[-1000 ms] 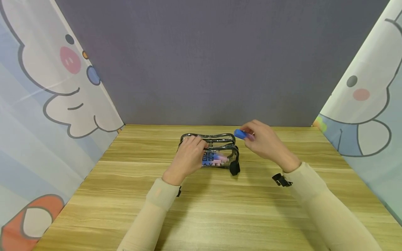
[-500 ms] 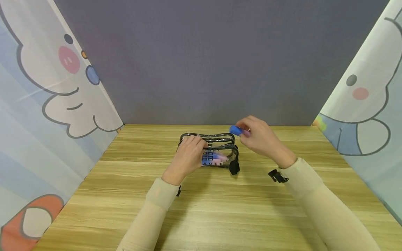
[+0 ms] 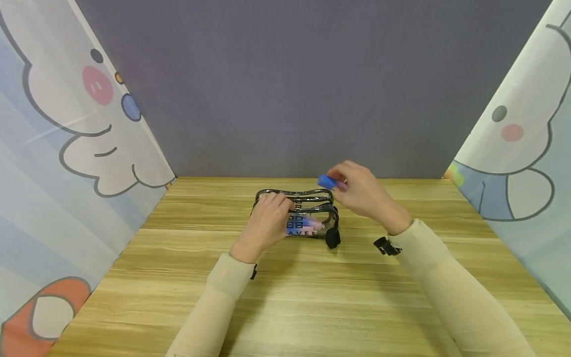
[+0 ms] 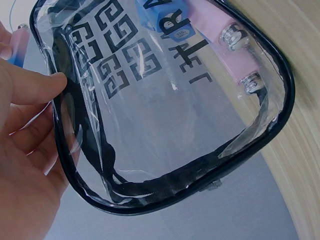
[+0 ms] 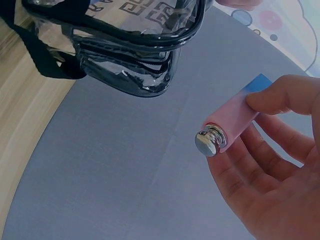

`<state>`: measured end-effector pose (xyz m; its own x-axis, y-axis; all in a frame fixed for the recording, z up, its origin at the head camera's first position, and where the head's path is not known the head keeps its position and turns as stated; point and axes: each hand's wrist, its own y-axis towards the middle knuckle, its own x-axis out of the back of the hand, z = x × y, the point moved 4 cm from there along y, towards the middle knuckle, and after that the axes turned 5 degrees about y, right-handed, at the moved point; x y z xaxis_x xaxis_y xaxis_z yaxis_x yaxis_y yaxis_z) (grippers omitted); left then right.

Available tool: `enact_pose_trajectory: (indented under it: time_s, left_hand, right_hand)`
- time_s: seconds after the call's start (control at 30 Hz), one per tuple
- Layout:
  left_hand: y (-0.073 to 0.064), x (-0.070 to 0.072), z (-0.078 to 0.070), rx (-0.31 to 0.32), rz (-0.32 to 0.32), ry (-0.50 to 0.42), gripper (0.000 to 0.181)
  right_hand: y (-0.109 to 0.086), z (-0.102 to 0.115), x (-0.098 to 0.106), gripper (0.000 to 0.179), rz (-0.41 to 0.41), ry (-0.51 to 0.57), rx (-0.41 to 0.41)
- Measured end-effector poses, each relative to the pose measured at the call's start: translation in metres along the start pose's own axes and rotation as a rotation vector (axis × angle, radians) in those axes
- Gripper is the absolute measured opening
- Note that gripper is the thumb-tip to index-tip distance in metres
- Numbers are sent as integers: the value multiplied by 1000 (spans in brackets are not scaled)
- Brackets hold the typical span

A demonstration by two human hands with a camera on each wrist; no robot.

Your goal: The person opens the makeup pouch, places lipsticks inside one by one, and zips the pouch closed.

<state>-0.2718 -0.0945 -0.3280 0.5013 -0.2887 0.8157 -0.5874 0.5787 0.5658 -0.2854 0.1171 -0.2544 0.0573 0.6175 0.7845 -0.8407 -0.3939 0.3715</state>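
A clear travel pouch with black trim point(image 3: 312, 210) stands on the table, its top apparently unzipped. My left hand point(image 3: 267, 220) grips the pouch's upper edge at the left; in the left wrist view the thumb presses on the black trim point(image 4: 60, 135). Inside lie pink bottles with silver ends point(image 4: 215, 22) and a blue piece point(image 4: 167, 17) behind the printed lettering. Just above the pouch's right back corner, my right hand point(image 3: 359, 191) pinches a small pink-and-blue bottle point(image 5: 232, 115) between thumb and fingers. Its silver round end points away from the blue one.
The wooden table point(image 3: 285, 302) runs back to a grey panel point(image 3: 285, 89). Curtains with cartoon figures point(image 3: 89, 134) flank both sides. A black strap point(image 5: 50, 65) hangs from the pouch's right end.
My right hand has moved left and slightly back with the bottle, closer to the pouch's top. The left hand and the pouch have stayed in place.
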Motion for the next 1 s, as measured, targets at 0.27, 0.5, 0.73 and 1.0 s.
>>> enact_pose_trajectory:
  time_s: [0.27,0.5,0.73,1.0]
  left_hand:
    - [0,-1,1,-2,-2,-1,21]
    - [0,-1,2,-8,-13,4,20]
    - [0,-1,2,-6,-17,5,20]
    - [0,-1,2,-8,-18,6,17]
  right_hand:
    - [7,5,-4,30,-3,28,12]
    - [12,7,-10,29,5,60,4]
    - [16,7,-17,28,36,88,-23]
    - [20,6,-29,31,56,104,-22]
